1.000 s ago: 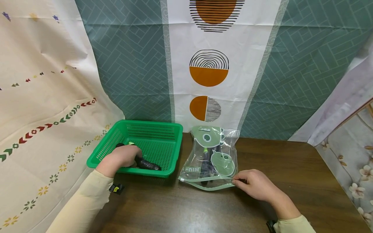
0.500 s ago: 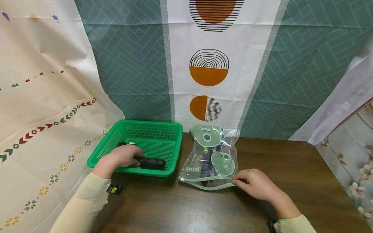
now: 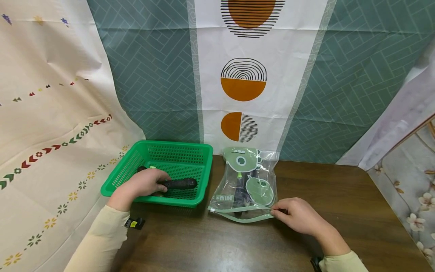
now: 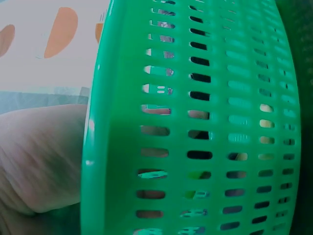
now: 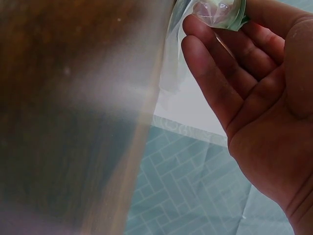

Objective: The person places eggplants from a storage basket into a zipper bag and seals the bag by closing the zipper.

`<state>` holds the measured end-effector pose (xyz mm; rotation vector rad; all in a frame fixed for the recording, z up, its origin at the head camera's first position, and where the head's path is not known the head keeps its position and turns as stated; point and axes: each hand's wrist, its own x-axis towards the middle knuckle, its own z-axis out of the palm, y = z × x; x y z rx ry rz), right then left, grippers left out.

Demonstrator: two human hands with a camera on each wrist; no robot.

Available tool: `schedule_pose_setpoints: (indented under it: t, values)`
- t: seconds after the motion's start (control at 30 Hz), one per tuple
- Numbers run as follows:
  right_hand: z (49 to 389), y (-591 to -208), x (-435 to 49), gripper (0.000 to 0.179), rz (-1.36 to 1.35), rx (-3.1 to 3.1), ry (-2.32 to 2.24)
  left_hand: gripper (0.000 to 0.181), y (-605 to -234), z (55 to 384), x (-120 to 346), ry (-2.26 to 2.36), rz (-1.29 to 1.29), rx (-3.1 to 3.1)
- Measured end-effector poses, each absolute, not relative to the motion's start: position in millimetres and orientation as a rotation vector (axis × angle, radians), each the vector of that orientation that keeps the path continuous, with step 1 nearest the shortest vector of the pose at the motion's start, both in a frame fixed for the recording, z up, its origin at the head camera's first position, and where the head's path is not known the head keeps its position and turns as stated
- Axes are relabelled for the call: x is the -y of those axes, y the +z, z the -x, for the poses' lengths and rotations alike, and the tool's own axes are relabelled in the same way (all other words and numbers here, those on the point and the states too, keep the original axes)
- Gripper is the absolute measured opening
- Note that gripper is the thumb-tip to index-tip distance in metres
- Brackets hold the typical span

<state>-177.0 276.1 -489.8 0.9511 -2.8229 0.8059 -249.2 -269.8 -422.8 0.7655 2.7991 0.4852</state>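
Observation:
Inside the green plastic basket [image 3: 190, 149], my left hand [image 3: 146, 184] grips a long, dark eggplant [image 3: 181, 184] whose rounded end points right. More dark produce with a pale green tip [image 3: 153, 167] shows behind that hand, partly hidden. In the left wrist view the slotted basket wall [image 4: 127, 98] covers the fingers, leaving part of the hand [image 4: 41, 156] in sight. A clear zip bag [image 3: 221, 192] with green animal prints lies right of the basket, dark eggplants [image 3: 239, 185] inside. My right hand [image 3: 299, 215] pinches the right corner of its parted green zip edge [image 3: 251, 219].
Both things rest on a brown wooden table [image 3: 190, 241]. A patterned cloth [image 3: 231, 49] hangs along the back edge, a cream embroidered cloth [image 3: 51, 132] on the left, and a floral cloth [image 3: 411, 189] at the right.
My left hand has shifted slightly right, and the eggplant in it has swung up from a downward slant to nearly level. The right hand and the bag have stayed in place.

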Motion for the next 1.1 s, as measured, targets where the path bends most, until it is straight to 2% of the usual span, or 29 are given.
schedule_pose_setpoints:
  t: [0.53, 0.77, 1.1]
  values:
    - [176, -490, -276, 0.009, -0.943, 2.83, 0.803, 0.038, -431, 252, 261, 0.792, -0.663, -2.821]
    - [176, -491, -276, 0.01, -0.943, 2.828, 0.803, 0.039, -431, 247, 251, 0.939, -0.643, -2.813]
    - [177, -490, -275, 0.01, -0.946, 2.824, 0.801, 0.037, -428, 245, 238, 0.965, -0.758, -2.941]
